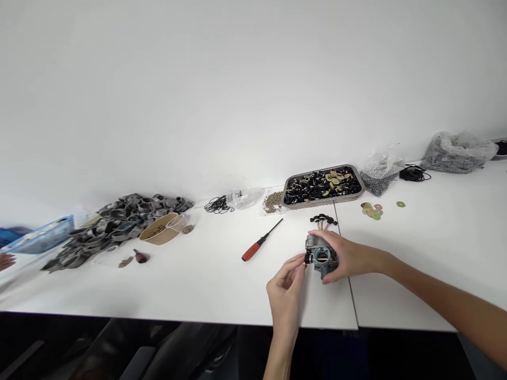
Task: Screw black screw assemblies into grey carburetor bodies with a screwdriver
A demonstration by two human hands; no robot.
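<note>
A grey metal carburetor point(322, 257) stands on the white table near its front edge, its round bore facing me. My right hand point(348, 256) is wrapped around its right side, thumb low and fingers over the top. On the carburetor's left side sits a small black part point(308, 258). My left hand point(288, 279) pinches at that black part with thumb and fingertips. Just behind the carburetor lie several black-capped pieces with thin brass-coloured stems point(322, 218). To the left rests a screwdriver point(259, 243) with a red and black handle.
Behind stands a metal tray point(322, 202) of black parts and yellowish discs. Loose discs point(372, 211) lie to the right, small brass pieces point(273, 202) to the left. Further left are a tan bowl point(160, 235) and piled grey parts point(119, 221). Another person's hand point(6, 261) shows far left.
</note>
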